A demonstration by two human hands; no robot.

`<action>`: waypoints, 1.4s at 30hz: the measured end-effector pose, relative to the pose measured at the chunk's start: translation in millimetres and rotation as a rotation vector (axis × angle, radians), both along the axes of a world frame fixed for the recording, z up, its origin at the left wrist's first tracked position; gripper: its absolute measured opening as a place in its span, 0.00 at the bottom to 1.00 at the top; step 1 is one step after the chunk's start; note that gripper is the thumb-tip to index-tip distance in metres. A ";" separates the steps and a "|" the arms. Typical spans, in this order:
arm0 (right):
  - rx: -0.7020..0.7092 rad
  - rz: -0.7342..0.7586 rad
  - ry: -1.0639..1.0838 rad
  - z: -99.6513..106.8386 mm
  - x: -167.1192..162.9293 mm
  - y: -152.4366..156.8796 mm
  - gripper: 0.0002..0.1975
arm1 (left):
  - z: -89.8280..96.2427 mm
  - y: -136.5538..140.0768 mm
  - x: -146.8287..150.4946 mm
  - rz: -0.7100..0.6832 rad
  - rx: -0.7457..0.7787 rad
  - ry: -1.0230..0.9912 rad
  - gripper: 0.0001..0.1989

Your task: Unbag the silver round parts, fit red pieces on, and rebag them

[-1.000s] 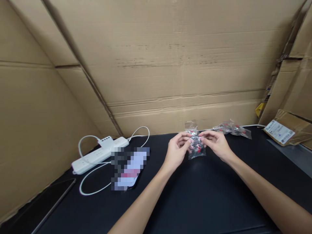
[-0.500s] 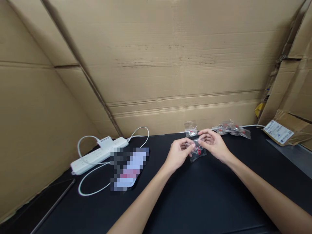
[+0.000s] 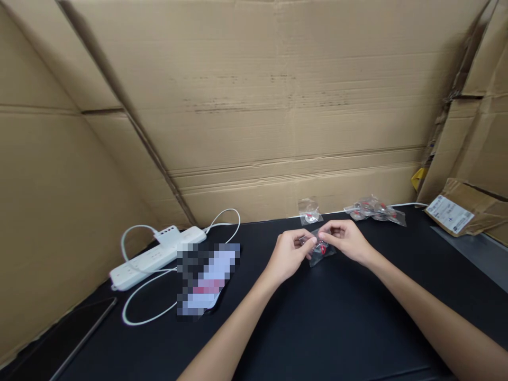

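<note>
Head view: the left hand (image 3: 291,251) and right hand (image 3: 346,241), thumbs against fingers, pinch a thin, glossy transparent bag (image 3: 318,257) enclosing a curved red part (image 3: 323,250). Bag position: right of the rigid, bar-shaped white power strip (image 3: 153,260). Farther right of the strip: crumpled plastic packets (image 3: 375,209). Behind the strip: ridged cardboard wall (image 3: 254,132).

Below and right of the frame's centre, a small clear plastic bag (image 3: 316,259) sits between the left hand (image 3: 289,254) and right hand (image 3: 348,241). On the flat black surface (image 3: 337,328), a heap of clear plastic bags (image 3: 375,209) lies behind, farther right; a long white plastic power strip (image 3: 151,258), lower left.
</note>
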State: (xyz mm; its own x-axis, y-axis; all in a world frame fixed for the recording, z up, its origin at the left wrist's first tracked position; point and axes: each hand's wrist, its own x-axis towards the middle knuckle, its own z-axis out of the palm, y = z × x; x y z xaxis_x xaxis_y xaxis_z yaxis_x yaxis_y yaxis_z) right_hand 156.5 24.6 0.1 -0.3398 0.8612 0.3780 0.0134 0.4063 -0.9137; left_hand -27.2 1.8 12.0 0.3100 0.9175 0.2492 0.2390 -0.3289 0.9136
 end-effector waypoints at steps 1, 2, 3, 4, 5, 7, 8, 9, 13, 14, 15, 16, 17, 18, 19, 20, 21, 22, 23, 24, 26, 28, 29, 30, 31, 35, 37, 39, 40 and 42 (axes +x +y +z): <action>0.002 0.005 -0.012 0.1 0.3 -0.3 0.14 | 0.6 -0.9 0.0 0.002 0.008 0.021 0.11; 0.008 0.006 -0.027 0.2 0.8 -0.5 0.13 | 1.2 -1.8 0.0 0.005 0.016 0.040 0.11; 0.018 0.001 -0.045 0.1 1.5 -0.6 0.13 | 1.9 -2.5 -0.1 0.007 0.024 0.057 0.11; 0.028 -0.008 -0.067 -0.1 2.4 -0.4 0.12 | 2.6 -3.0 -0.4 0.009 0.030 0.071 0.11; 0.036 -0.020 -0.090 -0.5 3.3 0.1 0.12 | 3.4 -3.3 -0.9 0.012 0.032 0.082 0.11; 0.028 -0.035 -0.128 -1.6 5.4 1.6 0.12 | 5.0 -3.0 -2.9 0.011 0.027 0.100 0.11; 0.013 -0.033 -0.141 -2.2 6.5 2.5 0.12 | 5.7 -2.4 -4.2 0.007 0.028 0.110 0.12; -0.004 -0.025 -0.148 -2.7 7.6 3.6 0.13 | 6.2 -1.6 -5.7 0.000 0.032 0.123 0.12; -0.024 0.017 -0.171 -3.6 13.3 7.9 0.12 | 6.9 2.8 -11.6 -0.049 0.046 0.165 0.13; -0.021 0.024 -0.176 -3.7 15.1 9.0 0.12 | 6.8 3.8 -12.6 -0.062 0.040 0.170 0.13; -0.019 0.028 -0.179 -3.8 17.0 10.1 0.12 | 6.6 4.6 -13.5 -0.071 0.033 0.172 0.13; -0.020 0.030 -0.180 -3.9 18.7 11.0 0.12 | 6.3 5.2 -14.2 -0.077 0.029 0.171 0.13; -0.024 0.032 -0.180 -4.1 20.2 11.6 0.12 | 5.9 5.5 -14.6 -0.080 0.027 0.171 0.13; -0.031 0.033 -0.182 -4.2 21.2 11.7 0.12 | 5.5 5.5 -14.7 -0.080 0.029 0.171 0.13; -0.037 0.033 -0.181 -4.3 21.6 11.3 0.12 | 4.9 5.1 -14.6 -0.079 0.033 0.170 0.13; -0.042 0.037 -0.179 -4.2 21.2 10.3 0.12 | 4.3 4.6 -14.1 -0.078 0.039 0.170 0.14; -0.048 0.042 -0.176 -4.1 20.1 8.9 0.13 | 3.6 3.8 -13.4 -0.079 0.046 0.169 0.14; -0.051 0.054 -0.174 -3.9 18.4 7.1 0.13 | 2.9 2.9 -12.4 -0.082 0.053 0.166 0.14; -0.050 0.068 -0.174 -3.7 16.3 5.2 0.13 | 2.1 2.0 -11.3 -0.089 0.058 0.164 0.14; -0.043 0.082 -0.178 -3.5 14.0 3.5 0.14 | 1.4 1.2 -10.2 -0.096 0.065 0.165 0.14; -0.014 0.098 -0.203 -3.6 10.3 1.1 0.14 | 0.3 0.3 -8.3 -0.099 0.083 0.182 0.14; 0.020 0.094 -0.227 -4.5 8.9 1.3 0.13 | -0.6 0.6 -7.5 -0.090 0.090 0.206 0.14; 0.029 0.091 -0.234 -5.2 9.3 2.3 0.12 | -0.9 1.1 -7.5 -0.088 0.087 0.215 0.14; 0.028 0.092 -0.237 -5.9 10.1 3.9 0.12 | -1.2 1.9 -7.7 -0.089 0.079 0.218 0.14; 0.020 0.096 -0.236 -6.7 11.3 5.7 0.12 | -1.4 2.7 -8.1 -0.093 0.068 0.217 0.14; -0.048 0.104 -0.208 -7.8 17.8 12.2 0.12 | -1.6 5.0 -9.4 -0.111 0.026 0.187 0.14; -0.078 0.103 -0.190 -6.5 21.4 13.7 0.12 | -1.3 5.2 -9.6 -0.122 0.010 0.167 0.14; -0.104 0.102 -0.176 -4.4 24.8 14.0 0.12 | -0.9 5.0 -9.7 -0.133 -0.002 0.155 0.15; -0.113 0.102 -0.172 -3.3 26.4 13.9 0.12 | -0.9 5.1 -9.9 -0.138 -0.010 0.150 0.15; -0.128 0.102 -0.165 -1.3 28.8 13.7 0.12 | -1.3 5.7 -10.7 -0.144 -0.032 0.141 0.15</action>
State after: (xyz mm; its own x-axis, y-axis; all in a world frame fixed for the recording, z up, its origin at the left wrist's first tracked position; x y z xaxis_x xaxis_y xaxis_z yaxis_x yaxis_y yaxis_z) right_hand 185.3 38.3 -1.1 -0.4754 0.8567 0.2000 0.1314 0.2939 -0.9468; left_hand -37.9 7.5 10.7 0.4684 0.8678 0.1658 0.3178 -0.3407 0.8848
